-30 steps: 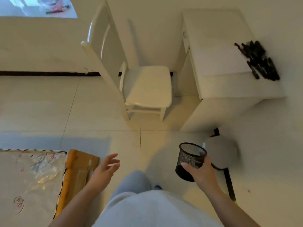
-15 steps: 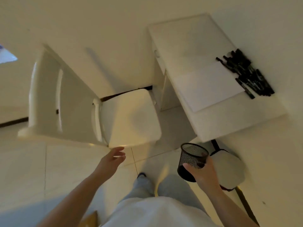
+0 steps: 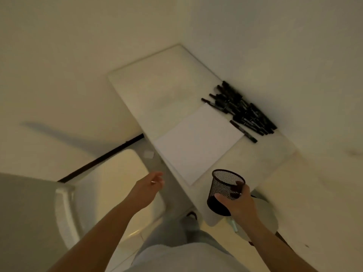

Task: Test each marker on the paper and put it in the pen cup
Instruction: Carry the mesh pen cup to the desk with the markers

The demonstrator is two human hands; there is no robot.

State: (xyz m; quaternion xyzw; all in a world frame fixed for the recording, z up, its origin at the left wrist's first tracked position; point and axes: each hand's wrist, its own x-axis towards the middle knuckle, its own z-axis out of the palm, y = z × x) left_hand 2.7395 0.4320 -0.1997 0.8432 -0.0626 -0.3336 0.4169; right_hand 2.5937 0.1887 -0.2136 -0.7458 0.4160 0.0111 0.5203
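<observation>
A heap of several black markers (image 3: 242, 110) lies on the small white desk (image 3: 157, 89) against the right wall. A white sheet of paper (image 3: 196, 142) lies beside them, toward the desk's near edge. My right hand (image 3: 238, 205) grips a black mesh pen cup (image 3: 224, 191) by its side, just above the desk's near corner; the cup looks empty. My left hand (image 3: 149, 188) hangs loose and holds nothing, in the air left of the desk, over the chair seat.
A white chair (image 3: 110, 193) stands at the lower left, its seat close to the desk edge. White walls close in behind and to the right of the desk. A round pale object (image 3: 263, 218) sits on the floor under my right hand.
I have stepped closer to the desk, which now fills the middle of the view. The cup in my right hand has come up to the desk's near corner. My left hand stayed empty.
</observation>
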